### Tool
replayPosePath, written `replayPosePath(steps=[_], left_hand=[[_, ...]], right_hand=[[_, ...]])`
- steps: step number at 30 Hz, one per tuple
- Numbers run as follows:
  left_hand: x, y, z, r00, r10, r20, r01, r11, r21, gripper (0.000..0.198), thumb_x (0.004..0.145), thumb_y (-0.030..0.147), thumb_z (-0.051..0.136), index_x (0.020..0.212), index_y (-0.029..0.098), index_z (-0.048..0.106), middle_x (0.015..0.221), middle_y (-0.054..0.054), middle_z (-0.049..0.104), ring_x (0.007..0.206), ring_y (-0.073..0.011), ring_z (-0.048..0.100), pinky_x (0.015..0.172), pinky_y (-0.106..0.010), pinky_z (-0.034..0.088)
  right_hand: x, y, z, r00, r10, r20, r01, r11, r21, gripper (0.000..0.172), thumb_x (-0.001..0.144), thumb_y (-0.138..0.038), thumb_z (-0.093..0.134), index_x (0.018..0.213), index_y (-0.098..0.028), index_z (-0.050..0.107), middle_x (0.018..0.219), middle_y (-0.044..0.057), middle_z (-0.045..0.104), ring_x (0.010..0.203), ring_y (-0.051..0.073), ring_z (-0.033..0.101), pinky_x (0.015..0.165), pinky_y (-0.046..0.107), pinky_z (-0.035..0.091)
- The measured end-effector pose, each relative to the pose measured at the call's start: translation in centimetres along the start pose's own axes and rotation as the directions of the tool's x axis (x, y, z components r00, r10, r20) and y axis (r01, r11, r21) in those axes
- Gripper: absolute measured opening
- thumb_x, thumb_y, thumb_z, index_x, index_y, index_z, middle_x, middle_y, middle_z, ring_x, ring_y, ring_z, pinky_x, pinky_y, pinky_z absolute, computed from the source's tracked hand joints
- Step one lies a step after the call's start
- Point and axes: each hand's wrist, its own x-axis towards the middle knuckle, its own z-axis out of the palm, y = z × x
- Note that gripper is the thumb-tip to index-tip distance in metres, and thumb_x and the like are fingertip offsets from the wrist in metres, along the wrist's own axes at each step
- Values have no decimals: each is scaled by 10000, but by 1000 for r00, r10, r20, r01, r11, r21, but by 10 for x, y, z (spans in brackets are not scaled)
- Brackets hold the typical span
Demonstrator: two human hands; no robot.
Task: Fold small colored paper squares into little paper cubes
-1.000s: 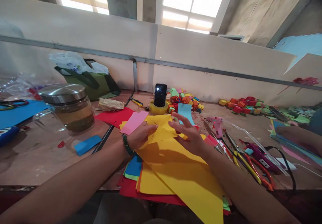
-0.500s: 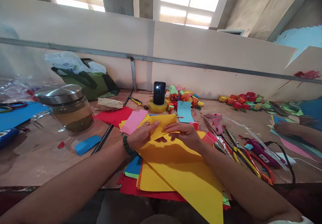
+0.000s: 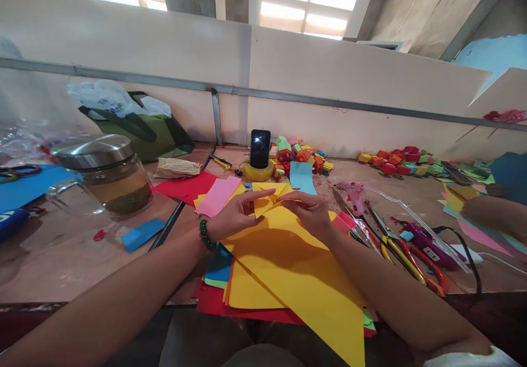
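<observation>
Between my two hands is a small piece of folded yellow paper, creased into triangular flaps. My left hand, with a dark green bead bracelet at the wrist, grips its left side between thumb and fingers. My right hand pinches the right edge of the same piece. Just below both hands lie large yellow sheets on a stack of coloured paper, with red and blue edges showing on the near side.
A glass mug stands left, near a blue paper strip. A phone rests behind my hands beside a heap of folded paper pieces. Scissors and a pink glue gun lie right. A co-worker's hand is at far right.
The yellow paper has turned and its flaps now stand folded differently. My right hand has moved from across its front to its right edge. The co-worker's hand at far right has shifted.
</observation>
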Motion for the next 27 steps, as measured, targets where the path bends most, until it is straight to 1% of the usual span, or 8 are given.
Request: replayPosePath(steps=[5,7,11,13,15,18,23,27], left_hand=[[0,2,8,992,72,-108,-58,990,132,212,680,311,759,870,219,786,929,-58,747,938,-242,627,858,-323,482],[0,3,10,987,89,-131,-71,989,131,192,710,363,730,814,213,789,914,-57,750,914,-239,628,843,-322,488],[0,3,10,984,84,-158,-60,987,150,217,727,403,709,786,208,784,882,-50,748,845,-212,623,779,-299,487],[0,3,8,981,75,-177,-46,986,161,234,730,416,706,786,201,779,873,-51,743,829,-204,617,765,-295,480],[-1,3,8,982,65,-176,-38,988,150,250,721,432,714,759,190,765,845,-51,733,817,-199,613,758,-291,478],[-2,5,11,981,66,-184,-52,995,81,272,679,439,757,748,178,722,791,-30,695,771,-169,602,720,-264,482],[-3,4,15,990,9,-143,-21,996,-82,452,641,390,802,1048,224,695,1032,-28,688,909,-176,621,796,-273,501],[-2,-4,14,982,-17,-187,21,1000,19,375,702,461,736,944,176,754,834,-35,712,787,-176,603,737,-284,486]], right_hand=[[0,1,1,999,-34,-30,35,999,30,296,734,-502,724,853,-233,693,999,65,622,902,182,628,709,292,568],[0,1,1,999,0,-46,2,999,42,386,686,-504,764,945,-238,654,1097,64,569,937,175,616,725,280,572],[0,-4,-3,984,99,-147,-98,995,14,560,634,-502,801,1085,-272,562,1064,21,568,701,102,605,608,237,558],[1,-8,-5,989,82,-124,-85,996,-20,631,610,-496,819,1149,-296,560,1168,32,552,707,101,618,606,238,562],[1,-10,-5,999,32,13,-31,998,-47,583,624,-486,816,1139,-300,618,1279,50,526,897,162,650,711,277,579],[2,-7,-5,978,-15,207,19,1000,-17,310,739,-489,733,964,-276,733,1205,59,624,1098,228,611,886,362,544],[0,-1,-2,984,-34,174,23,998,63,213,816,-468,664,825,-283,770,1069,47,713,996,217,657,901,401,527],[-3,-8,0,984,32,176,-47,995,83,242,789,-483,684,843,-262,766,1093,58,709,1024,236,645,927,410,506]])
